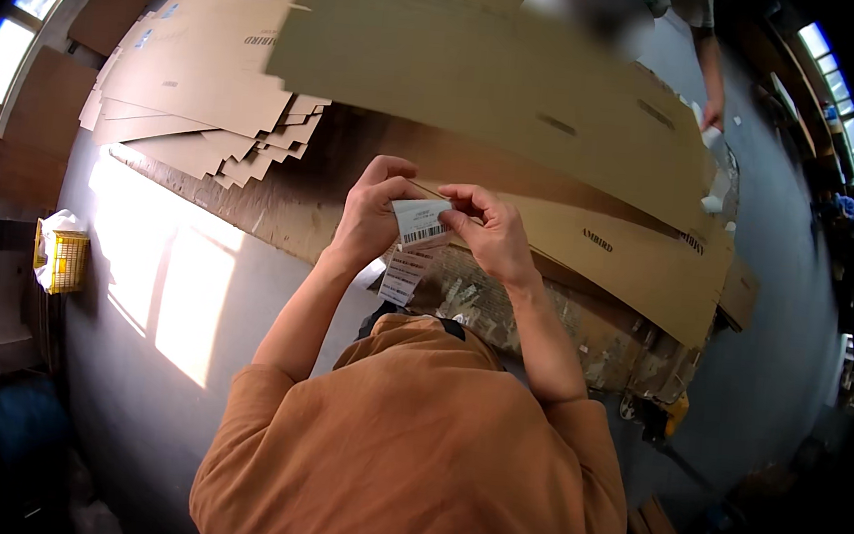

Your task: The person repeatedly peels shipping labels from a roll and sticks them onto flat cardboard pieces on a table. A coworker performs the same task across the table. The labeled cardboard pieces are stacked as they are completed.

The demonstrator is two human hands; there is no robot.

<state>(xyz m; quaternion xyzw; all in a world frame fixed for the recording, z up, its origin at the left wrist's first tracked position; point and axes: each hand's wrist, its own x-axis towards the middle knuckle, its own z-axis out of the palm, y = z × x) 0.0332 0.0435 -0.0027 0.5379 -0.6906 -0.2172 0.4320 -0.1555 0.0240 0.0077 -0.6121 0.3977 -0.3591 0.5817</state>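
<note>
Cardboard covers much of a low, scuffed counter [261, 209]. Taking the person's hands as the dial's middle, with twelve straight ahead, a large sheet [443, 67] spans eleven to three. An uneven pile of sheets [198, 58] sits at ten, and a lower sheet [598, 265] reaches out at three.

At nine stands a yellow basket [70, 264], with a white bag [65, 222] lapping over its rim; what the bag holds cannot be told. A co-worker's hand [713, 114] is at two, near the large sheet's right edge.

The left hand [366, 217] has its grip closed on the left side of a label [418, 223]; the right hand's [495, 237] grip is narrow, thumb and finger pinching the label's upper right corner. A strip of labels [404, 277] hangs at six o'clock, just below. The label, white and barcoded, is between the hands, ahead of the person's chest.

The step in hand looks like working that label loose. The next move seems to call for a steady left grip and a slow right-hand pull, lest the label tear or fold.
</note>
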